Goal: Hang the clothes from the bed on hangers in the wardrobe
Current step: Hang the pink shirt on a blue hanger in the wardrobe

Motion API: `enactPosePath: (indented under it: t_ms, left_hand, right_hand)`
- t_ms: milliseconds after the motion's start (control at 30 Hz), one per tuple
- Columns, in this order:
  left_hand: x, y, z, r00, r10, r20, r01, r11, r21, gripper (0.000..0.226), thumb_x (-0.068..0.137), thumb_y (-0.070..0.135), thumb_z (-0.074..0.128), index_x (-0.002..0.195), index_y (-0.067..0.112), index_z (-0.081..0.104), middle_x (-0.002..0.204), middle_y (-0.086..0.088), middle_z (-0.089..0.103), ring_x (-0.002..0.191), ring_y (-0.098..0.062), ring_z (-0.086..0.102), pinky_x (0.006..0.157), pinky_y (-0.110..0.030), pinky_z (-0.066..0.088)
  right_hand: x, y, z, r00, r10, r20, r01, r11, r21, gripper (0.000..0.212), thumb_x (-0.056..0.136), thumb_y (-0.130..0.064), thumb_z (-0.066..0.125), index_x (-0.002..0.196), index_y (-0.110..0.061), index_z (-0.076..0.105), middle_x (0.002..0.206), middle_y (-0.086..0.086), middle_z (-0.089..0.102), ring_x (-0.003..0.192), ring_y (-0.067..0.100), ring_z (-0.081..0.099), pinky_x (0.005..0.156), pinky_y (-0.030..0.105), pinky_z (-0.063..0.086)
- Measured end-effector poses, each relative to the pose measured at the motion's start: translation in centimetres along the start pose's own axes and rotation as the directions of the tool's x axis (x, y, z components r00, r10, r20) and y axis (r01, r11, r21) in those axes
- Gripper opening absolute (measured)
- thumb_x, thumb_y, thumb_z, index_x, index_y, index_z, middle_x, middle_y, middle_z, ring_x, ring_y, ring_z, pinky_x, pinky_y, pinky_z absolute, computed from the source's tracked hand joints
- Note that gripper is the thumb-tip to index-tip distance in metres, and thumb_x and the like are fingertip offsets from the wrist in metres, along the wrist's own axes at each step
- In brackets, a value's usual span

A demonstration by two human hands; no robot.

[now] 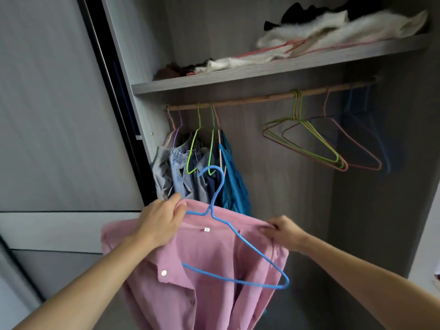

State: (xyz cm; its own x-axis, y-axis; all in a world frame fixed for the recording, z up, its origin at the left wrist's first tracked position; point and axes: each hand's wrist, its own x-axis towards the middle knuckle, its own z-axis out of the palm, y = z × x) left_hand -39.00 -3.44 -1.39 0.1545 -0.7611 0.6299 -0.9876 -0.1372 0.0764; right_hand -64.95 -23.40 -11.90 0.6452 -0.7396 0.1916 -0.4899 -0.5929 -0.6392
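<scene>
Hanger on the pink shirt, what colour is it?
The hanger is blue, clearest in the head view.

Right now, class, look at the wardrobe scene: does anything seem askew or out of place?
The blue hanger sits crooked on the pink shirt: one arm and its bottom bar lie outside the cloth. On the shelf, white clothes are heaped unfolded.

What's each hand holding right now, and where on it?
Both hold the pink shirt along its top edge: left hand grips beside the collar, right hand pinches the other shoulder.
</scene>
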Motion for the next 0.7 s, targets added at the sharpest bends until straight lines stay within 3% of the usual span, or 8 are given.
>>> enactPosePath:
  t_ms: [67, 167, 333, 400, 467, 533, 600, 700]
  left_hand:
    - [-0.3, -0.1, 0.6, 0.998, 0.054, 0.045, -0.058, 0.994, 0.091, 0.066, 0.079, 0.067, 0.008, 0.084, 0.017, 0.051, 0.075, -0.016, 0.067, 0.079, -0.041, 0.063, 0.058, -0.037, 0.039]
    - [0.2, 0.1, 1.4, 0.989, 0.085, 0.119, -0.108, 0.974, 0.201, 0.083, 0.073, 0.072, -0.006, 0.099, 0.023, 0.057, 0.089, -0.011, 0.071, 0.089, -0.036, 0.065, 0.064, -0.036, 0.044]
    - [1.7, 2.2, 3.2, 0.972, 0.146, 0.183, -0.200, 0.925, 0.323, 0.083, 0.078, 0.070, -0.003, 0.104, 0.026, 0.063, 0.095, -0.007, 0.072, 0.093, -0.030, 0.067, 0.070, -0.036, 0.048]
    - [2.0, 3.0, 3.6, 0.979, 0.165, 0.117, -0.196, 0.917, 0.347, 0.069, 0.087, 0.067, 0.012, 0.093, 0.024, 0.066, 0.082, -0.008, 0.073, 0.080, -0.031, 0.070, 0.062, -0.036, 0.050]
    - [2.6, 3.6, 3.5, 0.994, 0.080, 0.073, -0.099, 0.949, 0.299, 0.056, 0.092, 0.063, 0.029, 0.087, 0.020, 0.065, 0.077, -0.010, 0.072, 0.075, -0.034, 0.069, 0.060, -0.037, 0.050]
    - [3.3, 3.5, 3.7, 0.999, -0.038, 0.021, 0.035, 0.988, 0.147, 0.049, 0.090, 0.062, 0.039, 0.080, 0.018, 0.058, 0.080, -0.013, 0.071, 0.081, -0.038, 0.067, 0.063, -0.038, 0.047]
    - [3.8, 3.5, 3.8, 0.996, -0.085, -0.030, 0.083, 0.995, -0.045, 0.055, 0.086, 0.068, 0.041, 0.067, 0.017, 0.044, 0.068, -0.014, 0.066, 0.073, -0.039, 0.064, 0.059, -0.038, 0.044]
    - [3.8, 4.4, 3.6, 0.995, -0.093, -0.047, 0.077, 0.959, -0.272, 0.059, 0.080, 0.068, 0.042, 0.064, 0.011, 0.040, 0.051, -0.005, 0.051, 0.060, -0.034, 0.055, 0.055, -0.038, 0.042]
  right_hand:
    - [-0.5, 0.8, -2.1, 0.994, -0.060, -0.091, 0.057, 0.998, -0.032, 0.039, 0.089, -0.029, 0.067, 0.058, -0.020, 0.044, 0.048, -0.014, 0.045, 0.050, 0.002, 0.038, 0.055, 0.021, 0.034]
    - [-1.5, 1.0, -4.7, 0.964, -0.230, -0.136, 0.180, 0.935, -0.304, 0.031, 0.091, -0.043, 0.055, 0.073, -0.018, 0.056, 0.067, -0.010, 0.056, 0.065, 0.014, 0.051, 0.065, 0.032, 0.045]
    - [-2.6, 2.3, -8.0, 0.956, -0.264, -0.130, 0.163, 0.841, -0.516, 0.054, 0.085, -0.065, 0.034, 0.087, -0.021, 0.065, 0.084, -0.005, 0.058, 0.076, 0.023, 0.058, 0.065, 0.037, 0.050]
    - [-3.6, 1.8, -8.8, 0.962, -0.224, -0.158, 0.133, 0.886, -0.444, 0.049, 0.084, -0.061, 0.046, 0.072, -0.015, 0.058, 0.068, -0.006, 0.054, 0.063, 0.019, 0.052, 0.058, 0.035, 0.046]
    - [-5.0, -0.2, -9.5, 0.986, -0.103, -0.132, 0.089, 0.990, -0.111, 0.047, 0.084, -0.045, 0.066, 0.060, -0.008, 0.051, 0.056, -0.004, 0.047, 0.053, 0.011, 0.041, 0.052, 0.030, 0.037]
    - [-6.6, -2.5, -10.3, 0.987, 0.036, 0.155, -0.069, 0.975, 0.211, 0.033, 0.086, -0.033, 0.072, 0.065, -0.009, 0.064, 0.058, -0.002, 0.055, 0.055, 0.008, 0.047, 0.050, 0.026, 0.038]
    - [-7.4, -4.5, -10.8, 0.951, 0.054, 0.303, -0.113, 0.977, 0.180, 0.018, 0.087, -0.032, 0.071, 0.074, -0.020, 0.074, 0.066, -0.004, 0.067, 0.059, 0.009, 0.059, 0.052, 0.026, 0.045]
    - [-6.6, -5.6, -10.9, 0.984, -0.025, -0.176, 0.002, 0.992, -0.128, 0.015, 0.082, -0.040, 0.072, 0.082, -0.025, 0.075, 0.080, -0.009, 0.070, 0.076, 0.011, 0.066, 0.068, 0.034, 0.053]
